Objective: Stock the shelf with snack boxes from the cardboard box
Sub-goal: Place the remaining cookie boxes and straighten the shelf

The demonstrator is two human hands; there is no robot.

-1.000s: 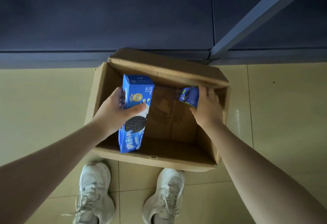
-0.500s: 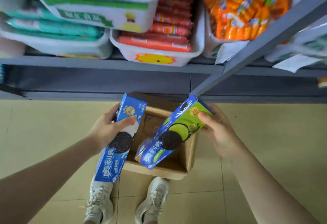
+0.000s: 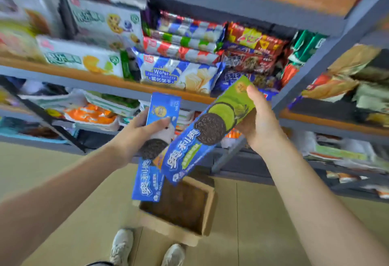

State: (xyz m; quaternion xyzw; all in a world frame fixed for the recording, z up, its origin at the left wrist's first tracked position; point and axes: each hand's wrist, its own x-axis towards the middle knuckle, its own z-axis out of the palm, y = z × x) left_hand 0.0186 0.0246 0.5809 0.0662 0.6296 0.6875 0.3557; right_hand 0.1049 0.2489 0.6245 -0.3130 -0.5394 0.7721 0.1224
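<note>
My left hand [image 3: 134, 134] grips a blue cookie box [image 3: 148, 179] near its upper end, and the box hangs almost upright. My right hand [image 3: 257, 127] holds a blue and green cookie box [image 3: 207, 131] by its green top end, tilted down to the left across the blue box. Both boxes are raised in front of the grey shelf [image 3: 242, 6]. The cardboard box [image 3: 207, 209] stands open on the floor below, and its visible inside looks bare.
The shelf levels are packed with wafer packs [image 3: 176, 74], biscuit packs [image 3: 82, 56] and red snack bars [image 3: 254, 38]. A grey upright post [image 3: 328, 55] slants at the right. My two white shoes [image 3: 122, 246] stand on the beige tiled floor beside the carton.
The view has tilted up from the carton to the stocked shelves. Both hands have lifted their cookie boxes out of the carton and up toward the shelf, and the two boxes now overlap.
</note>
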